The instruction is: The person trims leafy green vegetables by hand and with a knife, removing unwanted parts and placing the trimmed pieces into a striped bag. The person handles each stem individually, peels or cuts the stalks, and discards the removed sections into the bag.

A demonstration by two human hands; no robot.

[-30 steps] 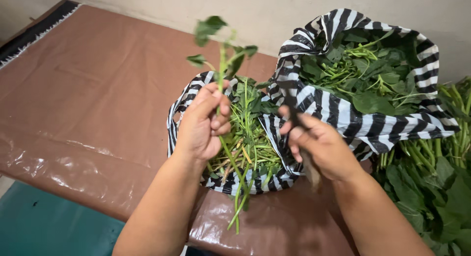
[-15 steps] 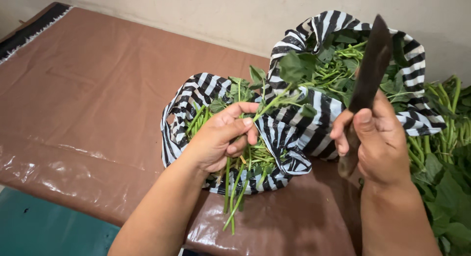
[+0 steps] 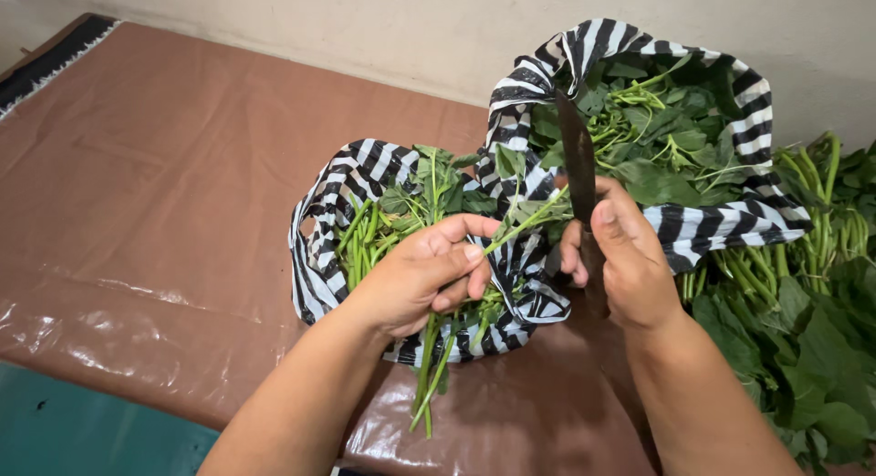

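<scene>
Left hand pinching green stems above smaller striped bag; right hand clasping knife upright, blade clear of fingers.

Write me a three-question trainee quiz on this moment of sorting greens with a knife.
1. True or false: the right hand holds the knife with its blade pointing up.
2. What does the left hand grip?
A. a bunch of green stems
B. a spoon
C. a bottle
3. What pattern do the bags have?

Key: 1 true; 2 A; 3 black and white stripes.
</scene>
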